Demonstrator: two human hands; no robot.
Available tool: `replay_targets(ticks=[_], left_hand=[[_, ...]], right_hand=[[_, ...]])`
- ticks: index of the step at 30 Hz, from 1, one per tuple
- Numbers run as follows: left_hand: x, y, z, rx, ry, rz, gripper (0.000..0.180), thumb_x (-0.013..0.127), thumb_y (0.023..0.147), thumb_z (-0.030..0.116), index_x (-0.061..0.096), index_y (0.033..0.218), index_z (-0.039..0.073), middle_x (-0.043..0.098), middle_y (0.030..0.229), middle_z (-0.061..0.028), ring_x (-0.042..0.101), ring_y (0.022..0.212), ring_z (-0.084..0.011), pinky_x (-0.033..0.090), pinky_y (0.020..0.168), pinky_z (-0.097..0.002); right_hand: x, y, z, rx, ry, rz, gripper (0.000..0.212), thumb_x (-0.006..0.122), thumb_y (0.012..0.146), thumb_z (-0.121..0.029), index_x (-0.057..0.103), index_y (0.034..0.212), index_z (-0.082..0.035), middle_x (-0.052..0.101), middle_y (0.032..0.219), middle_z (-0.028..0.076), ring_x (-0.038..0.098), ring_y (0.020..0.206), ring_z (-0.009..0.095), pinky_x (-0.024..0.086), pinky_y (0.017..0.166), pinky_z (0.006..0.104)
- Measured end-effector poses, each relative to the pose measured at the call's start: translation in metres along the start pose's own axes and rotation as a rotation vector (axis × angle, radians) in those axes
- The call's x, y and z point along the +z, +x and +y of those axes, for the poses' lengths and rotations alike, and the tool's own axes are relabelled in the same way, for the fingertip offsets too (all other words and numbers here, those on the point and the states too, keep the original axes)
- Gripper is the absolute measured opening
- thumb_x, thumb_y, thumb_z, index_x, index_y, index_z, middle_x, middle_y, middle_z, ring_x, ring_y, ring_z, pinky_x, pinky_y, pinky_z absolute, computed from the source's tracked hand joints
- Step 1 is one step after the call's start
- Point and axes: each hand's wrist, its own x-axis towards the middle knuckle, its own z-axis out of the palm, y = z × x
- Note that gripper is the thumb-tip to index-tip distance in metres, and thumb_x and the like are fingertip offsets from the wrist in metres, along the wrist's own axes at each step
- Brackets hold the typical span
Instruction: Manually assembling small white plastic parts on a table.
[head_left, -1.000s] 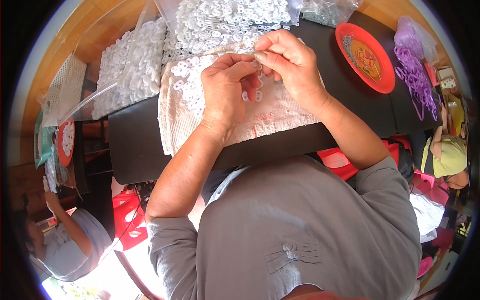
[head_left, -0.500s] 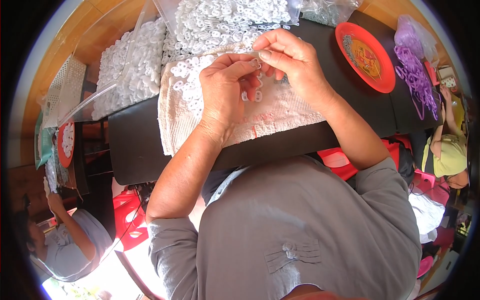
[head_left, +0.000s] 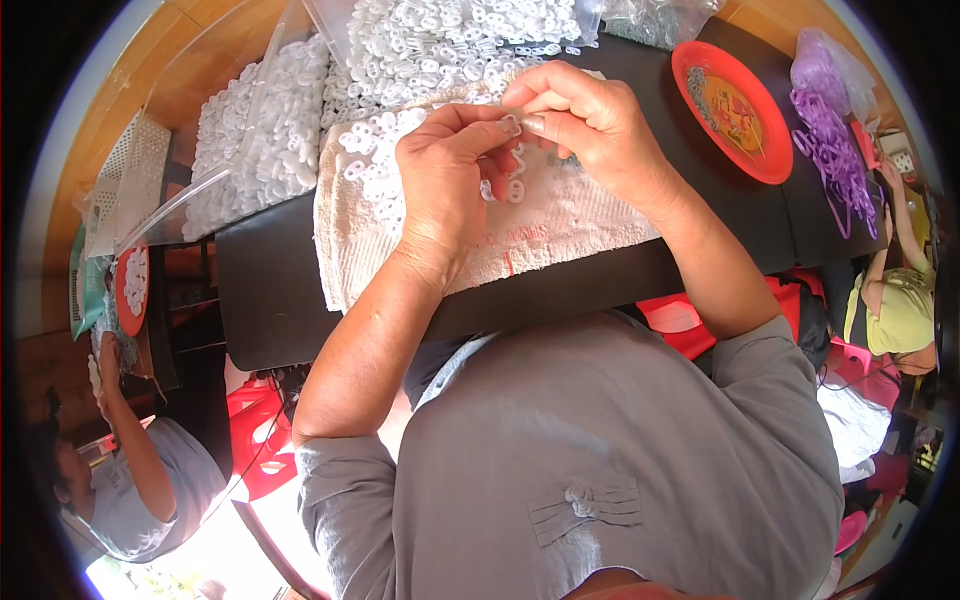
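My left hand [head_left: 445, 180] is closed, pinching a small white plastic piece with holes [head_left: 513, 123] between thumb and forefinger. Right beside that piece, the thumb and forefinger of my right hand [head_left: 605, 125] are pinched together; whatever they hold is too small to make out. A few white pieces [head_left: 516, 190] show just below my left fingertips, above a beige towel [head_left: 400, 270]. More white two-holed pieces [head_left: 380, 165] lie loose on the towel, left of my left hand.
Behind the towel are heaped white pieces [head_left: 450, 35] and a clear bin of them [head_left: 255, 140]. A red plate [head_left: 770, 165] with small metal parts and purple strips [head_left: 835, 160] lie on the right of the black table [head_left: 270, 300]. People sit at both sides.
My right hand has shifted slightly left, its fingertips closer to the piece in my left hand. The left hand stays almost in place. At far left, another person's arm has moved up.
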Motion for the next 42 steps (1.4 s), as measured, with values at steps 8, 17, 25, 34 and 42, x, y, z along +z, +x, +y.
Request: replay_targets(ticks=[8,17,25,34,42], left_hand=[[0.003,-0.004,-0.002,0.028,0.064,0.033,0.005,0.064,0.083,-0.002,0.062,0.087,-0.004,0.065,0.072,-0.0116,0.054,0.052,-0.0114,0.041,0.044,-0.0237],[-0.002,-0.003,-0.002,0.037,0.012,0.006,0.009,0.061,0.087,-0.001,0.060,0.095,-0.006,0.065,0.080,-0.0136,0.060,0.060,-0.0159,0.044,0.047,-0.0254],[-0.005,0.000,-0.001,0.017,0.024,0.011,0.011,0.059,0.088,0.000,0.060,0.098,-0.006,0.064,0.080,-0.0135,0.060,0.061,-0.0169,0.045,0.048,-0.0263],[-0.005,0.002,-0.003,0.027,0.025,-0.001,0.011,0.059,0.088,-0.001,0.060,0.098,-0.007,0.064,0.081,-0.0140,0.060,0.061,-0.0166,0.045,0.047,-0.0258],[-0.004,0.000,-0.002,0.046,0.073,0.010,0.011,0.060,0.088,-0.002,0.060,0.098,-0.007,0.065,0.080,-0.0139,0.061,0.060,-0.0165,0.045,0.046,-0.0254]], right_hand=[[0.014,-0.001,0.000,-0.115,0.032,0.093,0.013,0.054,0.089,0.003,0.061,0.099,-0.003,0.063,0.080,-0.001,0.055,0.066,0.005,0.044,0.055,0.0196],[0.017,-0.003,-0.003,0.009,0.032,0.137,0.011,0.056,0.093,-0.005,0.061,0.103,-0.005,0.065,0.082,0.000,0.058,0.069,0.006,0.043,0.055,0.0200],[0.007,0.000,-0.004,0.032,-0.007,0.105,0.013,0.058,0.093,-0.010,0.063,0.104,-0.004,0.066,0.084,0.000,0.058,0.071,0.006,0.044,0.059,0.0214],[0.000,0.003,0.005,-0.107,-0.179,0.083,0.009,0.062,0.089,-0.002,0.061,0.097,0.001,0.066,0.086,0.004,0.061,0.077,0.012,0.049,0.070,0.0260],[0.001,0.002,0.005,-0.156,-0.240,0.067,0.007,0.061,0.087,-0.001,0.059,0.093,0.001,0.063,0.082,0.007,0.060,0.074,0.015,0.048,0.067,0.0279]])
